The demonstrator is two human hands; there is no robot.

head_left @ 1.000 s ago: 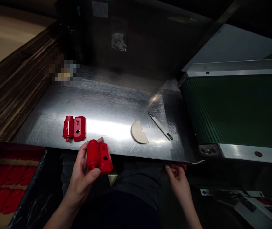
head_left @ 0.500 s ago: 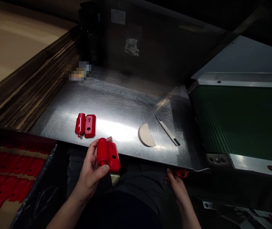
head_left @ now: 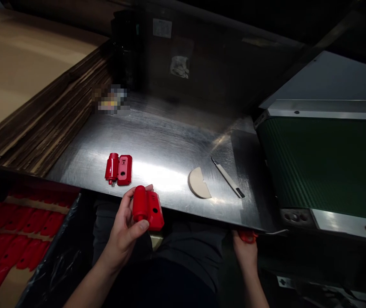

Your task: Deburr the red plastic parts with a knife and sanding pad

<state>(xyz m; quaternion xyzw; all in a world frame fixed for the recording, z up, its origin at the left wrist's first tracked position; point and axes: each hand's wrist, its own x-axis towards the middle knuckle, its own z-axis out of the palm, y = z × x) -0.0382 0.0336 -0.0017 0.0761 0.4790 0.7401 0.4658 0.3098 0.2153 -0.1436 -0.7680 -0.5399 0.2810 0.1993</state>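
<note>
My left hand [head_left: 125, 229] is closed around a red plastic part [head_left: 149, 209], which has a cylinder beside a flat block with a dark hole. It is held over my lap, just in front of the metal table's edge. A similar red part [head_left: 118, 170] lies on the table, beyond that hand. At the table's underside, my right hand [head_left: 245, 248] touches a red-orange object [head_left: 248, 236] that is mostly hidden. The fingers of this hand are out of sight beneath the edge. On the tabletop lie a beige half-round piece [head_left: 198, 184] and a white-handled knife [head_left: 228, 176].
A stack of cardboard sheets [head_left: 44, 107] borders the metal table [head_left: 157, 124] on the left. Below it, a lined box [head_left: 51, 252] holds rows of red parts [head_left: 22, 226]. On the right is a green conveyor belt [head_left: 330, 158] with metal rails.
My right hand has moved slightly right and under the table's edge, onto the red-orange object. My left hand still holds the red part. The view has shifted a little.
</note>
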